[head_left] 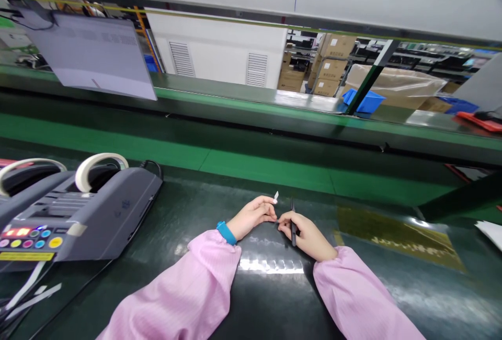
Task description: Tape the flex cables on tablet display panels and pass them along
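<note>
stretching beneath everything, the dark green bench carried a grey tape dispenser on the left, with a pale tape roll upright in it. a translucent amber sheet lay flat on the bench to the right. between them, pink sleeves reached forward to 2 bare hands, close together near the bench surface.

the left hand, with a blue band at its wrist, had its thumb and lower fingertips bunched beside the right fingertips, while a raised finger stood a little apart. the right hand had its thumb and index finger drawn nearly together, and held a slim black tool slanting across its fingers. whether either set of fingertips pinched something tiny, i could not tell.

smallest was the white tab, sticking up from that raised left finger. the step in hand looked like close fingertip work, with tab and tool kept within reach; the next move seemed to call for a light, steady touch and a tab held clear of other surfaces.
</note>
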`<state>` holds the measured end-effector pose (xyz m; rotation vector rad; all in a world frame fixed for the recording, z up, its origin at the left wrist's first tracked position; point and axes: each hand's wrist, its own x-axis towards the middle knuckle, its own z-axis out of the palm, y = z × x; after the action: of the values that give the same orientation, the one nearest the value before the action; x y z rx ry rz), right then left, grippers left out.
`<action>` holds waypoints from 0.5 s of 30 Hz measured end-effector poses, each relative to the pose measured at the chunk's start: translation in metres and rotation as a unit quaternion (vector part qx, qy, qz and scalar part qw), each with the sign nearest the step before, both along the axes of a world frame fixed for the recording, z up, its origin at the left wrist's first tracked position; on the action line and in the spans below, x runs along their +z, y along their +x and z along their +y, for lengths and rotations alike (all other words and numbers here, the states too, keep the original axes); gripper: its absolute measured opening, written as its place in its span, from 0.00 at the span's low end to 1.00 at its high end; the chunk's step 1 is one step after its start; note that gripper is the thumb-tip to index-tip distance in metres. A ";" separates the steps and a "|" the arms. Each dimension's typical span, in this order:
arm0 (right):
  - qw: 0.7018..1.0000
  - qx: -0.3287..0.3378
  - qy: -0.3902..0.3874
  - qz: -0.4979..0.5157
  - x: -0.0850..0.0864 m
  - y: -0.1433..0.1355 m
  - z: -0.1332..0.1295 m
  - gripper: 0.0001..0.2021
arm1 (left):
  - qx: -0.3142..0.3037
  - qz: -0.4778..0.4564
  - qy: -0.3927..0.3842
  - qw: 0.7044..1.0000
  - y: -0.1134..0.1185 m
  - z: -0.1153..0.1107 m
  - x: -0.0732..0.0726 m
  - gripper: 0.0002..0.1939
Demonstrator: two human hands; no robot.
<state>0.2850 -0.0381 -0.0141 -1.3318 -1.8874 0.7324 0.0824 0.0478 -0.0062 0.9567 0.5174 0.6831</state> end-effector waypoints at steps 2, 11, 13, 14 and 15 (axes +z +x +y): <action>1.000 0.000 -0.001 -0.001 0.000 0.000 0.000 0.05 | 0.001 0.000 -0.001 1.000 0.000 0.000 0.000 0.24; 1.000 -0.007 -0.003 -0.007 0.001 -0.001 -0.001 0.06 | 0.002 0.000 0.000 1.000 -0.001 -0.002 0.002 0.23; 1.000 -0.006 -0.003 -0.007 0.001 -0.002 -0.001 0.06 | 0.002 0.001 -0.001 1.000 -0.001 -0.002 0.002 0.23; 1.000 -0.005 -0.003 -0.008 0.001 -0.002 -0.001 0.06 | 0.001 0.001 -0.001 1.000 -0.001 -0.002 0.002 0.23; 1.000 -0.005 -0.003 -0.008 0.001 -0.002 -0.001 0.06 | 0.001 0.002 0.000 1.000 -0.001 -0.002 0.001 0.23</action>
<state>0.2834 -0.0391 -0.0129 -1.3527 -1.8908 0.7251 0.0816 0.0459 -0.0048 0.9569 0.5214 0.6832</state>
